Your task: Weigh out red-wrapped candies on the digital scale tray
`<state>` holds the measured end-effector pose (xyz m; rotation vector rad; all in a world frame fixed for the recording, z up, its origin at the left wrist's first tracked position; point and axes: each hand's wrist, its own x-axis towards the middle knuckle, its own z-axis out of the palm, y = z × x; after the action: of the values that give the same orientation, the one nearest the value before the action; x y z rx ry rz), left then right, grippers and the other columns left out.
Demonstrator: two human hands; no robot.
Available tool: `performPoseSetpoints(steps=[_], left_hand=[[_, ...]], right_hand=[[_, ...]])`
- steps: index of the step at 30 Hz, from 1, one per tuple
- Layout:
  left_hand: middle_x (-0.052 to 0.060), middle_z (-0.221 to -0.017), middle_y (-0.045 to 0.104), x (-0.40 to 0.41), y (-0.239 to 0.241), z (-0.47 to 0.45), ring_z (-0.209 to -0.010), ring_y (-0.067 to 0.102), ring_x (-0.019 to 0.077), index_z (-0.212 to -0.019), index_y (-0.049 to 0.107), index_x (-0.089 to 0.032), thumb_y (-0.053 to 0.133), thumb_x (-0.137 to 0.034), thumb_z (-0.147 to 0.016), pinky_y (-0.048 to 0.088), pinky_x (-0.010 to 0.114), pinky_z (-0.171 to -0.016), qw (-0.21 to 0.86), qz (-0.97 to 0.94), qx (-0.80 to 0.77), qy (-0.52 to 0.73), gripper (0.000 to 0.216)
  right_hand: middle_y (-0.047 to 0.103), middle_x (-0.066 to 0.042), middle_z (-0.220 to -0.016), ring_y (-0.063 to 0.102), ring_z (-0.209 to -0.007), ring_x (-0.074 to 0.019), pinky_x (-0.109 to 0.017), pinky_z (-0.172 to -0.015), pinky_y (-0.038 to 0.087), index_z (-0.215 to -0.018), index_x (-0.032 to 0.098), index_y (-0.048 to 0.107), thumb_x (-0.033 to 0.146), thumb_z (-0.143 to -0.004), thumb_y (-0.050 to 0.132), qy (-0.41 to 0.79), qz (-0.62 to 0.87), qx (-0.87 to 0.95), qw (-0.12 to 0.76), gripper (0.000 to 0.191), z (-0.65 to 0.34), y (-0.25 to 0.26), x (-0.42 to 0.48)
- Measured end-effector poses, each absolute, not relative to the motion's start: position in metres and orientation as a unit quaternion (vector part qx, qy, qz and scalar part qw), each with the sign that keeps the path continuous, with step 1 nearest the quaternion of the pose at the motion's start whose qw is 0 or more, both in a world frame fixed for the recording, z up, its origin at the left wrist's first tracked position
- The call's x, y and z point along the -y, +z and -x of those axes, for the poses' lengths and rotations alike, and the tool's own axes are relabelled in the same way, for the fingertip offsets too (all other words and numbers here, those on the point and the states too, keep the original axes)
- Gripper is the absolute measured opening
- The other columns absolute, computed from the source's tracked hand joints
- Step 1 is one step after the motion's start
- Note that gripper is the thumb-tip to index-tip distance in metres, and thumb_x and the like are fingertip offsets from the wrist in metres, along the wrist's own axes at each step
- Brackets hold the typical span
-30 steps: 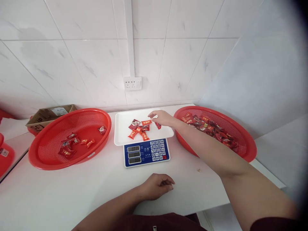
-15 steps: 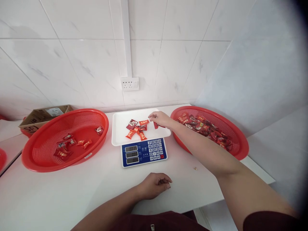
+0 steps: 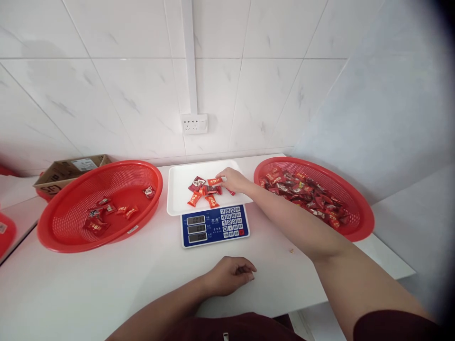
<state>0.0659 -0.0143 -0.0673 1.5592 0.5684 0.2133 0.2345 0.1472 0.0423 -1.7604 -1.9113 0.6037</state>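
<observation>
My right hand reaches over the white weighing tray, its thumb and fingers pinched at the right end of a red wrapped candy. Around that candy lie several more red and dark red packets, among them a dark red square one. Another red packet is partly hidden beneath my right hand. My left hand rests on the table in front of the scale's blue keypad panel. Its fingers are loosely curled, apart from the thumb, and hold nothing.
To the right, a red perforated basket holds a heap of wrapped candies. The left red basket has several packets in it. Behind that stands a cardboard box. A tiny gold-coloured bit lies on the white table.
My right hand has moved slightly left and down across the tray, and its fingertips now meet the upper red candy. My left hand stays in place. The view has shifted slightly.
</observation>
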Motion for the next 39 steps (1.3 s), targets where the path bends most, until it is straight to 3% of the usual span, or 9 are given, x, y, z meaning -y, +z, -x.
performPoseSetpoints(steps=[5,10,16,21,23,27,30,37,39], left_hand=[[0.004,-0.088,0.068,0.016,-0.067,-0.067,-0.083,0.061,0.0164,-0.1,0.065,-0.018,0.058,-0.038,-0.079,0.047,0.028,-0.077,0.672,-0.69,-0.253,0.097,0.03],[0.007,-0.09,0.068,0.017,-0.033,-0.062,-0.081,0.061,0.0175,-0.098,0.066,-0.017,0.054,-0.037,-0.082,0.047,0.028,-0.074,0.629,-0.726,-0.251,0.121,0.029],[0.004,-0.086,0.06,-0.022,0.041,-0.043,-0.077,0.056,0.014,-0.106,0.057,-0.018,0.053,-0.039,-0.084,0.046,0.026,-0.069,0.53,-0.678,-0.322,0.394,0.031],[0.0,-0.081,0.055,-0.051,0.065,-0.04,-0.072,0.051,0.0108,-0.089,0.053,-0.017,0.061,-0.031,-0.079,0.042,0.023,-0.064,0.457,-0.647,-0.361,0.492,0.019],[0.0,-0.084,0.055,-0.054,0.066,-0.042,-0.073,0.051,0.0105,-0.092,0.051,-0.018,0.063,-0.027,-0.077,0.043,0.023,-0.065,0.455,-0.626,-0.358,0.522,0.022],[-0.001,-0.082,0.057,-0.051,0.066,-0.042,-0.074,0.053,0.0108,-0.103,0.052,-0.019,0.066,-0.027,-0.075,0.043,0.022,-0.064,0.522,-0.587,-0.339,0.518,0.032],[-0.002,-0.076,0.058,-0.049,0.065,-0.041,-0.07,0.054,0.0095,-0.089,0.058,-0.018,0.067,-0.026,-0.075,0.044,0.022,-0.065,0.551,-0.568,-0.303,0.53,0.018],[-0.001,-0.08,0.064,-0.045,0.073,-0.04,-0.072,0.057,0.0104,-0.095,0.061,-0.021,0.068,-0.023,-0.075,0.046,0.022,-0.065,0.574,-0.576,-0.283,0.509,0.021],[0.0,-0.078,0.064,-0.046,0.074,-0.039,-0.073,0.057,0.0116,-0.088,0.064,-0.018,0.067,-0.025,-0.075,0.046,0.024,-0.066,0.56,-0.596,-0.298,0.493,0.015]], right_hand=[[0.068,-0.006,-0.08,0.064,-0.064,-0.0192,-0.027,-0.063,0.042,-0.071,0.019,0.069,0.019,-0.071,0.067,0.201,0.654,0.693,0.226,0.003,-0.234,0.041,-0.153],[0.066,-0.004,-0.074,0.063,-0.066,-0.0169,-0.025,-0.062,0.042,-0.077,0.019,0.064,0.022,-0.082,0.054,0.181,0.655,0.687,0.257,0.011,-0.238,0.062,-0.136],[0.053,0.005,-0.053,0.047,-0.038,-0.0086,-0.02,-0.041,0.036,-0.091,0.022,0.059,0.032,-0.086,0.044,0.414,0.562,0.653,0.295,0.019,-0.225,0.089,-0.072],[0.061,0.001,-0.072,0.056,-0.06,-0.0108,-0.022,-0.057,0.043,-0.092,0.024,0.064,0.029,-0.086,0.043,0.371,0.497,0.705,0.345,0.022,-0.206,0.093,-0.037],[0.063,0.0,-0.08,0.058,-0.067,-0.012,-0.022,-0.06,0.043,-0.095,0.024,0.064,0.03,-0.086,0.043,0.364,0.489,0.706,0.36,0.024,-0.202,0.093,-0.033],[0.064,-0.001,-0.081,0.057,-0.07,-0.0136,-0.025,-0.063,0.044,-0.096,0.021,0.063,0.033,-0.087,0.044,0.381,0.475,0.708,0.356,0.025,-0.201,0.092,-0.032],[0.063,-0.001,-0.08,0.056,-0.072,-0.0148,-0.026,-0.065,0.043,-0.089,0.02,0.063,0.037,-0.085,0.048,0.377,0.476,0.71,0.358,0.023,-0.201,0.09,-0.032],[0.054,0.002,-0.058,0.045,-0.051,-0.0107,-0.022,-0.049,0.034,-0.071,0.019,0.06,0.037,-0.085,0.048,0.322,0.509,0.721,0.344,0.025,-0.202,0.096,-0.027],[0.048,0.004,-0.052,0.04,-0.047,-0.0095,-0.022,-0.046,0.031,-0.066,0.019,0.058,0.036,-0.084,0.05,0.3,0.511,0.73,0.34,0.026,-0.203,0.1,-0.025]])
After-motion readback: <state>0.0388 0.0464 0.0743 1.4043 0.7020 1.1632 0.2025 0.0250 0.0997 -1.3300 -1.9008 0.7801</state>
